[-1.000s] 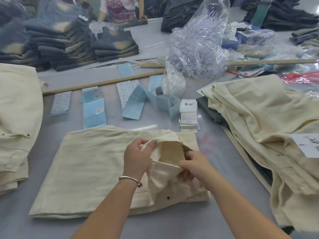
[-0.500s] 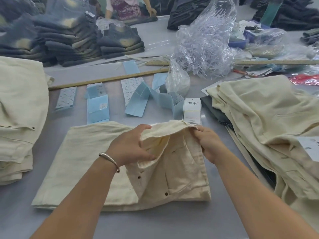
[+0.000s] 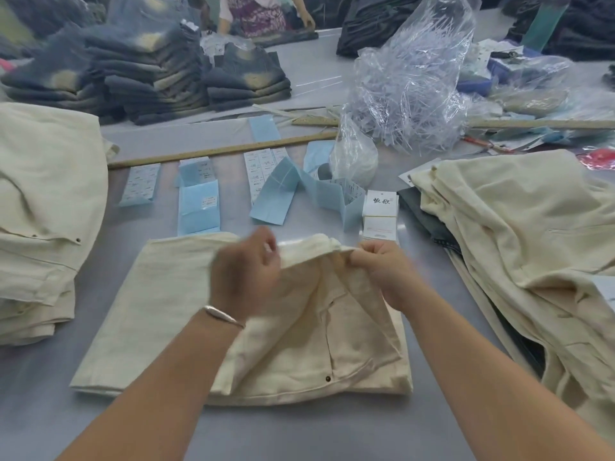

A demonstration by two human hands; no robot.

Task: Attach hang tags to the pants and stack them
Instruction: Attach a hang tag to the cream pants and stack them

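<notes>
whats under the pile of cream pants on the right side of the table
A dark garment sticks out from under the cream pile at its left edge, lying on the grey table. How far it runs beneath, or whether anything else lies there, is covered by the pile.

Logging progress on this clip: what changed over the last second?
Both hands moved the pants' waistband up and away, spreading it: left hand and right hand each keep a grip on it. White hang tags and both cream stacks are unmoved.
</notes>
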